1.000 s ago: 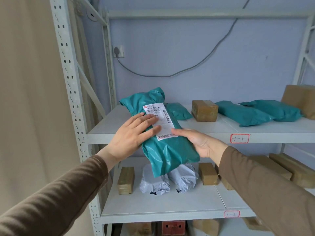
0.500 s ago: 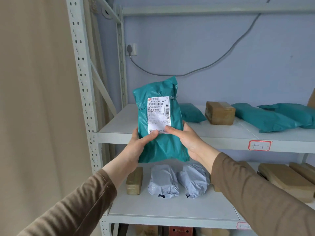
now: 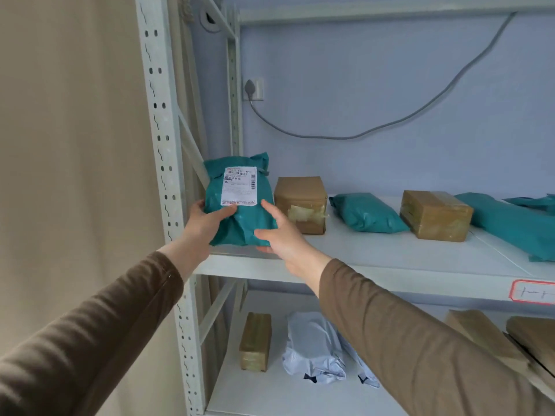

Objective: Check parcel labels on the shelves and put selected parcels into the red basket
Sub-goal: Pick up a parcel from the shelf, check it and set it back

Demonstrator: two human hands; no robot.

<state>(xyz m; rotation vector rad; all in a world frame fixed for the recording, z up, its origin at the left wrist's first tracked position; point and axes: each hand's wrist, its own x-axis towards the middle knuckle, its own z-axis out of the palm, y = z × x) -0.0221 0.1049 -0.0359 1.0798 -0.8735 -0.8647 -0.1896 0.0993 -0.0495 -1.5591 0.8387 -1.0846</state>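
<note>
Parcels point(image 3: 367, 212) on white shelf point(image 3: 390, 253)

Label point(image 3: 239, 185) print above the left hand point(image 3: 207, 222) is too blurred to read. Right hand point(image 3: 279, 232) hides the parcel's point(image 3: 240, 223) lower corner. Far right of it, teal bags point(image 3: 516, 223) run off frame; shelf tag point(image 3: 533, 291) is cropped, scrawl unreadable.

Head view – close, level at shelving point(image 3: 390, 265), hands point(image 3: 207, 220) reaching forward

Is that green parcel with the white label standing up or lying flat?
Standing up. The green parcel rests on end at the upper shelf edge, label facing us, left hand and right hand on its sides.
</note>
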